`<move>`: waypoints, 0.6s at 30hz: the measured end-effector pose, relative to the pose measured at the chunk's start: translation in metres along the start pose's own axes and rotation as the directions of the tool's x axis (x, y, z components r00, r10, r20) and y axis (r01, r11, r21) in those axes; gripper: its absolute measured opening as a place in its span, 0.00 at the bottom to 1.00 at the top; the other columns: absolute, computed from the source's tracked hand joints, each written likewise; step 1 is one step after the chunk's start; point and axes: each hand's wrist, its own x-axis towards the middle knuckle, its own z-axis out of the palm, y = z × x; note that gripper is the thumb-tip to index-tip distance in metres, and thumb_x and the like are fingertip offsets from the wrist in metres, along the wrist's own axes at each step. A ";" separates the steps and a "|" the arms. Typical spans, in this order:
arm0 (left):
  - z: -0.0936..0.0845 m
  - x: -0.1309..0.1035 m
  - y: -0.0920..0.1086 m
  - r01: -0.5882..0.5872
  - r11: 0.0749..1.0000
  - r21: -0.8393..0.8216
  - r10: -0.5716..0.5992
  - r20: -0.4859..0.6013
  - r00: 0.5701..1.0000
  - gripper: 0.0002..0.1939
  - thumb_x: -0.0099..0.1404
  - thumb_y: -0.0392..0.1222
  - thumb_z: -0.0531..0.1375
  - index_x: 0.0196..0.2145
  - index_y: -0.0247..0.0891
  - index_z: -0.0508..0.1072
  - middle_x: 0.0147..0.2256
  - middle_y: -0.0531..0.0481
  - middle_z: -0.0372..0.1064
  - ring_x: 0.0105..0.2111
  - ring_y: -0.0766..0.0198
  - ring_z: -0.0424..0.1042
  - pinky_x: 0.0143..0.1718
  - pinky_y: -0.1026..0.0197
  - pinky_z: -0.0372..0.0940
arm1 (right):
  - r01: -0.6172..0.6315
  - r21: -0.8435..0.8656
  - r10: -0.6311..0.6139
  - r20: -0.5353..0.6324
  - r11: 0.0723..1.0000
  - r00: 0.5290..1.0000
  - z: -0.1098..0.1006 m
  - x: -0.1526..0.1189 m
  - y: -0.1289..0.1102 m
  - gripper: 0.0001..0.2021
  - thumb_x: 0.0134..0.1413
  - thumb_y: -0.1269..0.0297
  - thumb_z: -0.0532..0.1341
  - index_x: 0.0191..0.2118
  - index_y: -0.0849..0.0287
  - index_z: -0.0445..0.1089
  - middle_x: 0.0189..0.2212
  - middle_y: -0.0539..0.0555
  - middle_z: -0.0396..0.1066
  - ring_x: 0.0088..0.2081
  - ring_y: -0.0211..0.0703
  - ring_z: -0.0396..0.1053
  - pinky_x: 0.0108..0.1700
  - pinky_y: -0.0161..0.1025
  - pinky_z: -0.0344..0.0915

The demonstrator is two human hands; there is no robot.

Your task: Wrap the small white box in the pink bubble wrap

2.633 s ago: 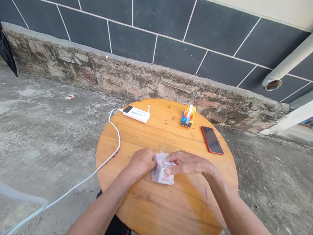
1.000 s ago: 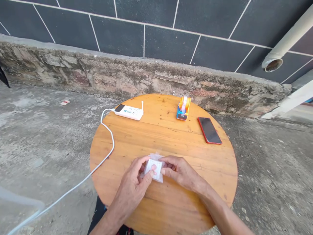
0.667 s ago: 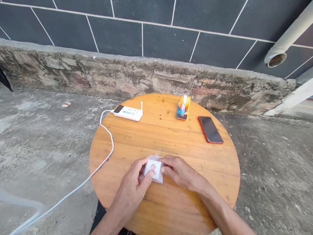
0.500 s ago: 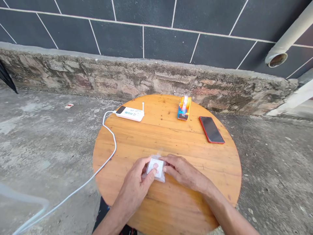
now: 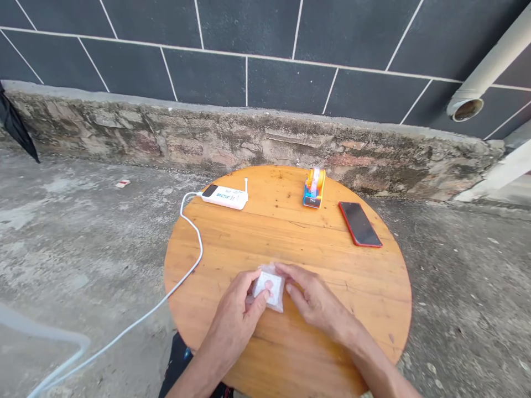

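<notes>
A small white square box point(image 5: 262, 283) with a pinkish mark on its top sits in a clear plastic bag point(image 5: 279, 305) at the near middle of the table. My left hand point(image 5: 235, 310) grips its left side, the thumb pressed on the top face and the fingers around the far left edge. On the other side is my right hand point(image 5: 318, 298), thumb and index finger spread apart. Its index fingertip reaches the bag's far right corner, while the thumb stands just off the right edge. The underside of the box is hidden.
The round wooden table point(image 5: 290, 237) carries a white device point(image 5: 225, 197) with a white cable point(image 5: 199, 243), a tape dispenser point(image 5: 313, 189) and a red-edged phone point(image 5: 360, 224). Behind it run a stone ledge point(image 5: 186, 143) and a dark tiled wall point(image 5: 269, 27).
My right thumb has come away from the box's right edge, opening a gap to the index finger. The left hand keeps its grip. The whole view has shifted slightly.
</notes>
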 end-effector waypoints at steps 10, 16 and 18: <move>0.002 0.000 -0.003 -0.008 1.000 -0.013 0.008 -0.019 1.000 0.14 0.67 0.47 0.53 0.48 0.40 0.67 0.44 0.44 0.69 0.43 0.56 0.70 0.42 0.55 0.68 | -0.025 -0.196 0.036 0.051 0.980 0.998 -0.023 0.047 0.031 0.13 0.58 0.72 0.52 0.41 0.57 0.73 0.39 0.54 0.75 0.41 0.45 0.72 0.44 0.41 0.65; 0.001 0.000 0.000 0.001 1.000 -0.026 -0.002 -0.014 1.000 0.16 0.66 0.48 0.53 0.48 0.39 0.67 0.44 0.43 0.69 0.42 0.56 0.71 0.40 0.56 0.68 | 0.249 -0.240 -0.127 0.431 0.938 0.893 -0.017 0.093 0.013 0.16 0.65 0.64 0.48 0.33 0.58 0.71 0.32 0.54 0.73 0.36 0.43 0.67 0.41 0.40 0.60; 0.000 0.001 0.000 0.010 1.000 -0.029 -0.010 -0.001 1.000 0.16 0.66 0.48 0.53 0.48 0.39 0.68 0.44 0.42 0.69 0.41 0.56 0.71 0.38 0.57 0.68 | 0.266 -0.232 -0.121 0.496 0.936 0.860 -0.016 0.103 0.010 0.18 0.65 0.60 0.49 0.27 0.58 0.69 0.26 0.52 0.70 0.30 0.41 0.64 0.37 0.38 0.58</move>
